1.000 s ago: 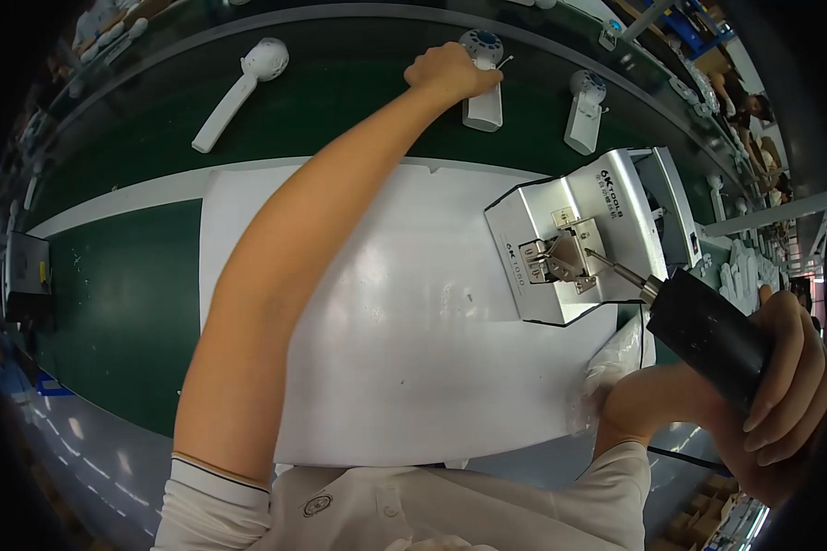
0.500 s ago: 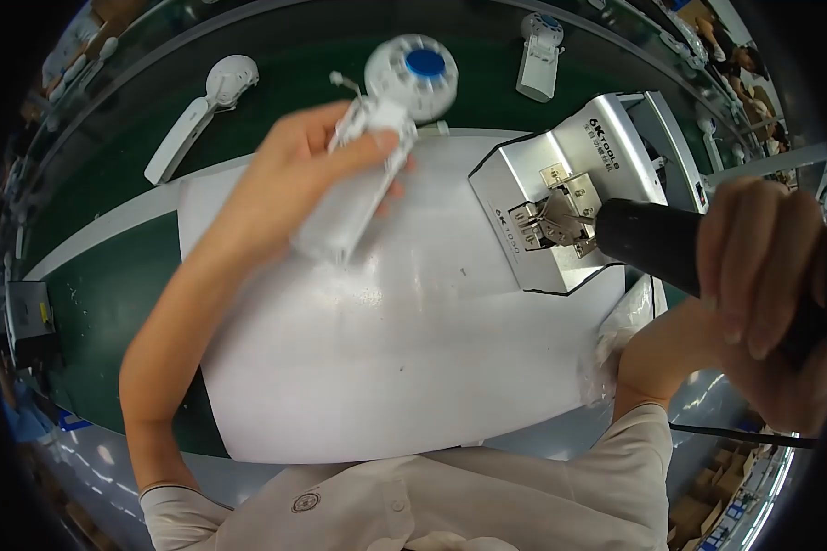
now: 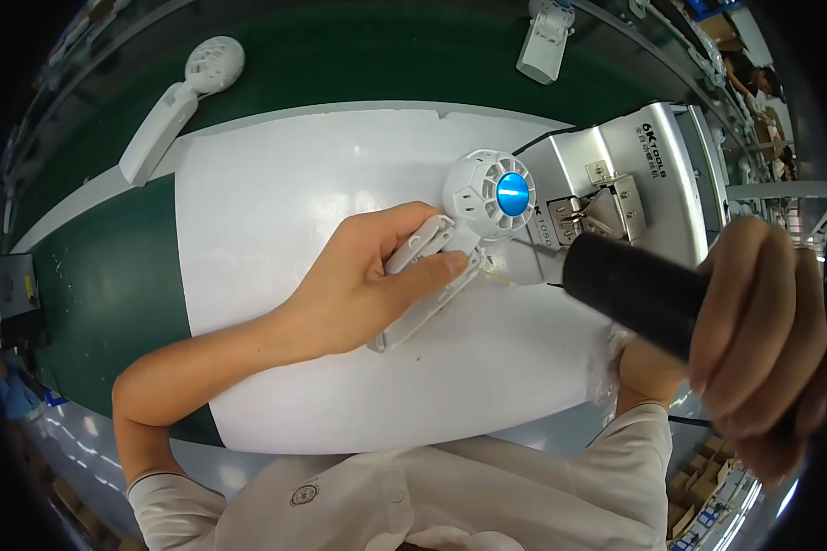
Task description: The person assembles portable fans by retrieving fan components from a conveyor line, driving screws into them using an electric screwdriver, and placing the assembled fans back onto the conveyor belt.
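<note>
My left hand (image 3: 368,271) is closed around the white handle of a handheld fan (image 3: 490,195). Its round slotted head with a shiny blue centre points up and to the right, and the handle looks open along its inside. A thin yellow-green wire shows beside the handle. My right hand (image 3: 753,335) grips a black electric screwdriver (image 3: 634,285), whose shaft reaches left towards the fan, just below its head. Whether the tip touches the fan, I cannot make out. Right behind the fan stands a silver screw feeder (image 3: 657,188), partly covered by the fan head and screwdriver.
A white sheet (image 3: 257,230) covers the middle of the green bench. Another white fan (image 3: 161,129) lies at the back left, and one more (image 3: 546,46) at the back right. A plastic bag (image 3: 606,363) lies at the sheet's right edge. A person (image 3: 761,92) is visible far right.
My left hand has brought the fan down and to the right, in front of the screw feeder. The screwdriver has shifted slightly down and left, so its tip is now near the fan.
</note>
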{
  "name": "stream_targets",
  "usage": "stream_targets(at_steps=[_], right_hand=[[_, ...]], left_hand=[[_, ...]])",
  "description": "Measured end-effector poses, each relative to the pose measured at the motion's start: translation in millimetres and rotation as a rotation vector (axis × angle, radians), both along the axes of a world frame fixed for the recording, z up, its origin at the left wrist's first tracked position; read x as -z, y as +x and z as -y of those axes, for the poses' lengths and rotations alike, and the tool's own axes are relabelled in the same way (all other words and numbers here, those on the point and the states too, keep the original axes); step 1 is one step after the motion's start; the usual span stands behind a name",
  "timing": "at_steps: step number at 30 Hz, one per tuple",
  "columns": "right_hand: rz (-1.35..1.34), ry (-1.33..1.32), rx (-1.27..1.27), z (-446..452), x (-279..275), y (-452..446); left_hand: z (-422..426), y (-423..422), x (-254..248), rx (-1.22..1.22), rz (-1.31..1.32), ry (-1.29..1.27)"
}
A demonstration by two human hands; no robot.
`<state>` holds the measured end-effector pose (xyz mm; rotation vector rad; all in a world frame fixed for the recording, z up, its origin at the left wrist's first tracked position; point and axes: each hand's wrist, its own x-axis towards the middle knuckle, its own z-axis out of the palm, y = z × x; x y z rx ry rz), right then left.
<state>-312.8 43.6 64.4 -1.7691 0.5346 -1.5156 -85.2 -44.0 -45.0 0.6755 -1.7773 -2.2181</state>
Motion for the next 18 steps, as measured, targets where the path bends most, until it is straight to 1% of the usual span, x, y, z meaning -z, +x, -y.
stream_targets(at_steps=[5,10,17,18], right_hand=[[-0.013,-0.016,-0.115,2.8,9.7,0.8],[-0.058,-0.015,-0.201,0.6,7.2,11.4],[-0.069,-0.019,-0.275,0.5,4.4,0.0],[-0.079,0.003,-0.25,-3.2,3.4,0.4]], left_hand=[[-3.8,-10.3,3.2,-0.042,0.027,-0.074],[-4.2,-6.9,3.3,-0.068,0.025,-0.083],[-3.7,-19.0,9.8,-0.061,0.041,-0.093],[-0.9,-17.8,11.0,-0.052,0.041,-0.101]])
